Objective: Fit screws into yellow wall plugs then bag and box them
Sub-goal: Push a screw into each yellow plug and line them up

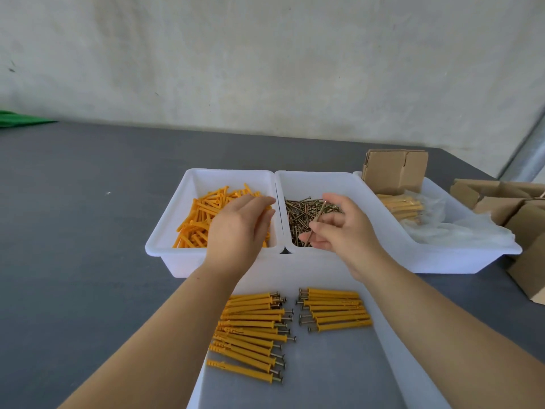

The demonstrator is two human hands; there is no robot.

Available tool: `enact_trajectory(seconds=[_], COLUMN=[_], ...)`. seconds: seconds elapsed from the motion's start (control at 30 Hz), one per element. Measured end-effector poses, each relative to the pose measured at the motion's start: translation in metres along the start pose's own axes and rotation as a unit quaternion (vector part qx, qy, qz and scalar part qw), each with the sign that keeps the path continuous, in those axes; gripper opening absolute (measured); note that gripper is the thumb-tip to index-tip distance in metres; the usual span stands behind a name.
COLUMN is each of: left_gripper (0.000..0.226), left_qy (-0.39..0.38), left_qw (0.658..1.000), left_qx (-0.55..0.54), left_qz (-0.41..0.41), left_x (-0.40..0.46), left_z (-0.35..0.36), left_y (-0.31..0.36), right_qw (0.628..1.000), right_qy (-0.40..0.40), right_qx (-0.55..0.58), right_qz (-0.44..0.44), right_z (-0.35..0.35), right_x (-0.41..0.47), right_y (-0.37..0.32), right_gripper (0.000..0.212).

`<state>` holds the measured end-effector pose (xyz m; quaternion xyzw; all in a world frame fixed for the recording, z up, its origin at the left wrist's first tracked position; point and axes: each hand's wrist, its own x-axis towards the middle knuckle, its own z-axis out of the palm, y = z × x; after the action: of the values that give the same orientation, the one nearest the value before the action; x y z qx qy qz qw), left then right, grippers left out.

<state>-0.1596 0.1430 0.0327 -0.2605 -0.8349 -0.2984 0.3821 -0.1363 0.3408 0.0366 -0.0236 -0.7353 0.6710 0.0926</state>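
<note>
Yellow plugs (206, 214) wait under the open left hand (236, 228). Right hand (339, 228) pinches one screw (317, 219); line it up straight.

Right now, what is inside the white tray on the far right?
The far-right tray holds a folded cardboard box at its back, a bundle of yellow plugs and clear plastic bags. What lies beneath the bags and behind the box is covered.
</note>
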Motion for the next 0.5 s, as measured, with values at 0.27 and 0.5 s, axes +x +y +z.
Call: enact_trajectory(seconds=[0.27,0.5], left_gripper=[0.012,0.011], left_qy=[-0.027,-0.203], left_qw=[0.988,0.904], left_qx=[-0.141,-0.274], left_qz=[-0.064,-0.256], left_x=[0.012,-0.006], left_z=[-0.004,0.010], left_y=[0.037,0.043], right_qw=[0.999,0.990], right_qy=[0.009,0.020], right_qx=[0.043,0.132], right_qz=[-0.032,-0.040], right_z=[-0.003,-0.010], right_x=[0.000,-0.002], right_y=[0.010,0.013], right_gripper=[0.050,0.042])
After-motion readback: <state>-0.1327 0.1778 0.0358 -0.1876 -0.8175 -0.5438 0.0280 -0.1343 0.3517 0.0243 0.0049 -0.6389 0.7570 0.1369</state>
